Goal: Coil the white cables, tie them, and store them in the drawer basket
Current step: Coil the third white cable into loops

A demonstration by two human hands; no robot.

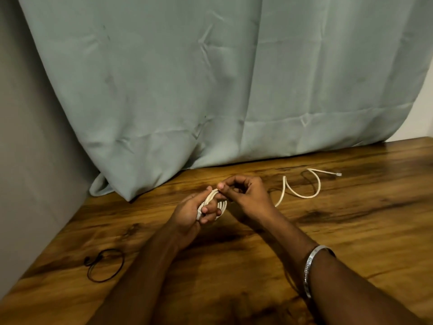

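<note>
A white cable (302,195) lies partly on the wooden table (351,231). Its free end with a small plug reaches toward the back right. Several loops of it are wound around the fingers of my left hand (189,214), which grips the coil (220,206) just above the table. My right hand (246,193) pinches a strand of the cable at the top of the coil, thumb against fingertips. A thin black tie loop (105,265) rests on the table at the front left. No drawer basket is in view.
A pale green curtain (210,90) hangs behind the table and bunches on its back edge. A grey wall stands at the left. A silver bangle (314,268) sits on my right wrist.
</note>
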